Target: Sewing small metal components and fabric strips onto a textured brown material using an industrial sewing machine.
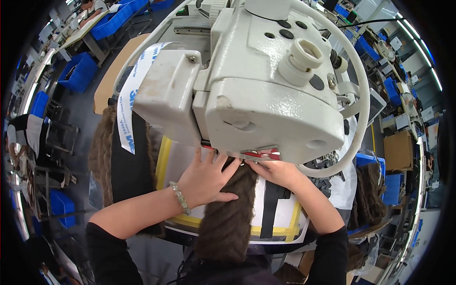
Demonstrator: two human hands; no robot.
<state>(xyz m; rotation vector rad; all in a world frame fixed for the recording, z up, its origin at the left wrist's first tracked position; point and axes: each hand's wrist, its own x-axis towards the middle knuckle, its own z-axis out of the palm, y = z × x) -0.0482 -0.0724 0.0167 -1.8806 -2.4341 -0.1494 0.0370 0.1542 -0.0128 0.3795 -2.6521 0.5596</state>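
A long brown fur strip [228, 223] runs from under the head of a white sewing machine [275, 114] toward my body. My left hand [204, 179] lies with its fingers spread on the strip's left side and the white board, its fingertips at the machine head's lower edge. From the right, my right hand [278, 173] has its fingers together at the strip's far end and seems to pinch its edge; the machine head partly hides them. Black material shows at that end between my hands. The needle area is mostly hidden.
Yellow tape edges the white board [280, 213], where a black strap [269, 209] lies. More brown fur with a black band [128, 161] hangs at left. Printed tape [127, 109] dangles from the machine. Small dark parts [327, 164] and a blue bin with fur [370, 190] are at right.
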